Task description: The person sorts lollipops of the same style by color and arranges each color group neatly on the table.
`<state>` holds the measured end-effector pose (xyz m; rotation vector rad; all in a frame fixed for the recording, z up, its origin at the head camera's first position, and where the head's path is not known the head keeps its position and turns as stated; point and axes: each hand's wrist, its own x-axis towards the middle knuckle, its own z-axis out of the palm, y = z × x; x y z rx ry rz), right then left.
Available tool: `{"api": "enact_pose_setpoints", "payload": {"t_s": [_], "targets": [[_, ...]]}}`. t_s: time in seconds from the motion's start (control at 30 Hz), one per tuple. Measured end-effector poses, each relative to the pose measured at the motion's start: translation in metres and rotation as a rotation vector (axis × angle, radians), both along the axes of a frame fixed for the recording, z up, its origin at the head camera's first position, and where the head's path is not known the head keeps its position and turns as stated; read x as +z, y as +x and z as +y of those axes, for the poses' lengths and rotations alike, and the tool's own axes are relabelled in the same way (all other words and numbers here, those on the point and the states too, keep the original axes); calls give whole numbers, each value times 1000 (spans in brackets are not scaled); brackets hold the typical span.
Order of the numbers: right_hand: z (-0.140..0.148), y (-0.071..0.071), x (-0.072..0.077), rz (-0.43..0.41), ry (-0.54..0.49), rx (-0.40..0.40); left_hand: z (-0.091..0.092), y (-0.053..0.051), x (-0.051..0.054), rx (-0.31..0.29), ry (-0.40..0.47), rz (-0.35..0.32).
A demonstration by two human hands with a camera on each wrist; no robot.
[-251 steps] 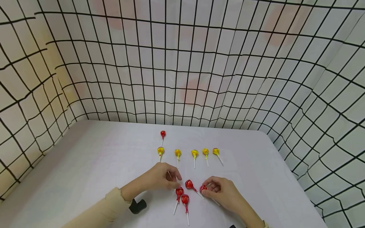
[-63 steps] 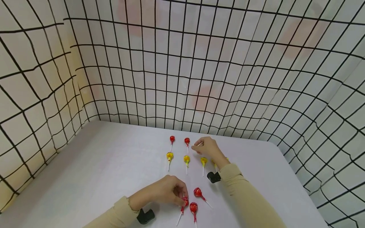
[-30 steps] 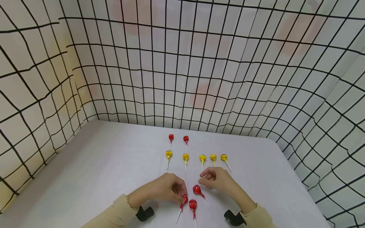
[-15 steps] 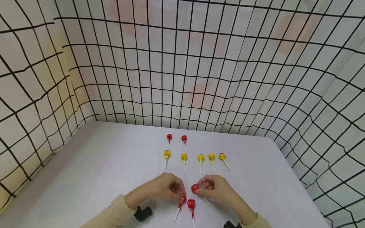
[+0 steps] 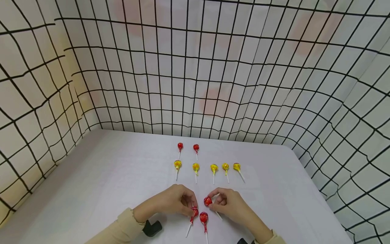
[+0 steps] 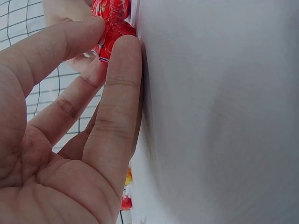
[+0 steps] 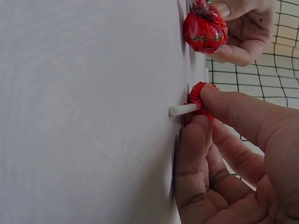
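The white work surface (image 5: 100, 189) extends from the near side to a nearly straight far edge; its far right corner is rounded. A pale backdrop (image 5: 182, 86) stands beyond that edge, overlaid with a black grid. A gridded left wall (image 5: 25, 98) and a gridded right wall (image 5: 362, 108) flank the surface. Grid lines on the right wall are wavy. Faint reddish patches (image 5: 213, 102) mark the backdrop: upper left, upper right and low near the centre. Yellow tinting (image 5: 65, 84) appears at the far left.
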<state>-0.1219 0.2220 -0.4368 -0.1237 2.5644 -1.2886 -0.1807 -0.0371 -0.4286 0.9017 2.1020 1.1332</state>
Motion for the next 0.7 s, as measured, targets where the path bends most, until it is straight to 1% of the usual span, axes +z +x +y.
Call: {"api": "enact_pose_setpoints", "payload": {"t_s": [0.23, 0.37, 0.43, 0.53, 0.7], "targets": [[0, 1, -1, 11, -8, 9, -1, 1, 2, -3, 6, -18], [0, 0, -2, 9, -10, 8, -3, -1, 3, -2, 0, -15], [0, 0, -2, 10, -8, 7, -3, -4, 4, -5, 1, 1], [1, -1, -2, 13, -13, 6, -3, -11, 9, 0, 9, 28], [1, -2, -4, 22, -26, 21, -4, -25, 21, 41, 27, 70]]}}
